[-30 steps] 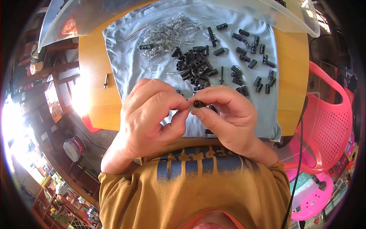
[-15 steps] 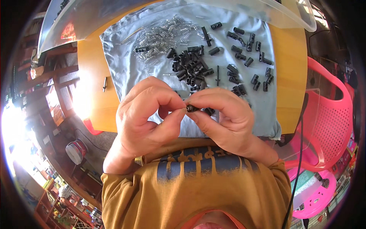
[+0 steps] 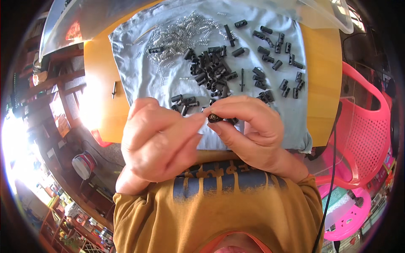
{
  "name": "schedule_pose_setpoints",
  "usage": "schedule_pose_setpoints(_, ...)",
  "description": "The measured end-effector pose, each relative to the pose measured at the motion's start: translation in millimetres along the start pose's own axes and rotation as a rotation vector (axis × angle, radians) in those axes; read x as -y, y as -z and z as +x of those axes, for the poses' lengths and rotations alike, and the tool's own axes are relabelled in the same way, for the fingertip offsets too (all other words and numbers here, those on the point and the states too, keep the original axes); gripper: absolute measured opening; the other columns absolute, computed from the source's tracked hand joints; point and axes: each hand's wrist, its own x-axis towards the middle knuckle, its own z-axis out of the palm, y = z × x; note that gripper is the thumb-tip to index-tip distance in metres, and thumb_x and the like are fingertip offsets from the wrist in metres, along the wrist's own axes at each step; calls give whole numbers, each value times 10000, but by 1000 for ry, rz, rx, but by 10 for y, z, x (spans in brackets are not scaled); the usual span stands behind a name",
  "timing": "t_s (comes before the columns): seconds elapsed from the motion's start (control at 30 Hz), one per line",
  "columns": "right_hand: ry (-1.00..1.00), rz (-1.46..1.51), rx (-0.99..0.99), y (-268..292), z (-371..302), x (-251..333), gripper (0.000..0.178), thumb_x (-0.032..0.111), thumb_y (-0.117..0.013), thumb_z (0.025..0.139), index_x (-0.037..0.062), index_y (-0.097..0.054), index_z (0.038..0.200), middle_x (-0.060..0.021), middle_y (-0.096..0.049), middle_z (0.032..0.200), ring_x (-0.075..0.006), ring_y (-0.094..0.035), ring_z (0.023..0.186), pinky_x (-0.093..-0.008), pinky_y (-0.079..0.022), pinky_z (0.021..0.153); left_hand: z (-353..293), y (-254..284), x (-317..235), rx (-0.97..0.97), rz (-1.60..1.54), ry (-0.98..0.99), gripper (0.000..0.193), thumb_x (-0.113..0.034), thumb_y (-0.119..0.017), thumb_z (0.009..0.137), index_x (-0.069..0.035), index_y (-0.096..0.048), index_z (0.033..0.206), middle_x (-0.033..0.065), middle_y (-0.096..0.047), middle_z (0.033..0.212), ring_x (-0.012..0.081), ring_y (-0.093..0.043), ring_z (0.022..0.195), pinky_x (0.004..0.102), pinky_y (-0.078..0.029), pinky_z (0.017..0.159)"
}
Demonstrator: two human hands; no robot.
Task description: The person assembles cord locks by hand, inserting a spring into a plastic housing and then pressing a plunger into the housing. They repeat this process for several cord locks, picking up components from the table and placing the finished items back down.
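My right hand (image 3: 253, 126) pinches a small black cord lock barrel (image 3: 215, 118) between thumb and forefinger, its open round end tilted up with something coiled and brassy inside. My left hand (image 3: 162, 141) is closed and smeared by motion. Its forefinger reaches to the barrel's edge; whether anything is in its fingers is hidden. Beyond my hands, a heap of black barrels (image 3: 211, 69) lies on a pale blue cloth (image 3: 139, 86). Behind that heap, to its left, spreads a pile of small metal springs (image 3: 179, 38).
More black cord locks (image 3: 268, 59) lie scattered at the right of the cloth. A thin black rod (image 3: 114, 90) rests on the wooden table (image 3: 322, 84) at left. Clear plastic bins (image 3: 114, 19) line the far edge. A pink chair (image 3: 367, 126) stands at right.
My left hand has curled and shifted a little left and nearer me, uncovering several black barrels behind it. My right hand keeps its pinch, with the barrel's open end showing more.
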Motion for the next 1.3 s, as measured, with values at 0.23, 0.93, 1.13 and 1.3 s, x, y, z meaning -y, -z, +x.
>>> schedule_pose_setpoints(0.23,86,245,-78,25,-20,-93,276,-5,-622,871,-4,-545,1136,-184,-615,1029,-200,-590,812,-331,-492,749,-164,102,113,-221,5,-40,335,90,-650,628,76,-668,962,70,-583,747,146,-495,554,280,-341,501)
schedule_pose_setpoints(0.93,5,288,-266,-28,-43,-68,255,93,-575,897,-8,-545,1129,-124,-610,917,-179,-519,732,-355,-443,689,-567,-228,-24,44,196,42,288,-17,-759,633,-14,-683,911,38,-563,726,205,-519,597,336,-405,595)
schedule_pose_setpoints(1.13,15,390,-228,-25,-29,-84,279,-75,-635,849,-20,-566,1114,-48,-610,973,-69,-556,806,-200,-453,696,-590,-147,155,-1,360,104,346,-30,-732,651,-56,-696,994,18,-563,787,181,-517,621,320,-403,638)
schedule_pose_setpoints(1.3,-5,383,-162,-37,-31,-57,282,-118,-627,831,-46,-568,1098,-89,-575,1024,-108,-555,856,-234,-468,759,-419,-166,159,87,419,93,408,-18,-746,628,-122,-707,1021,-1,-559,860,171,-541,717,321,-396,718)
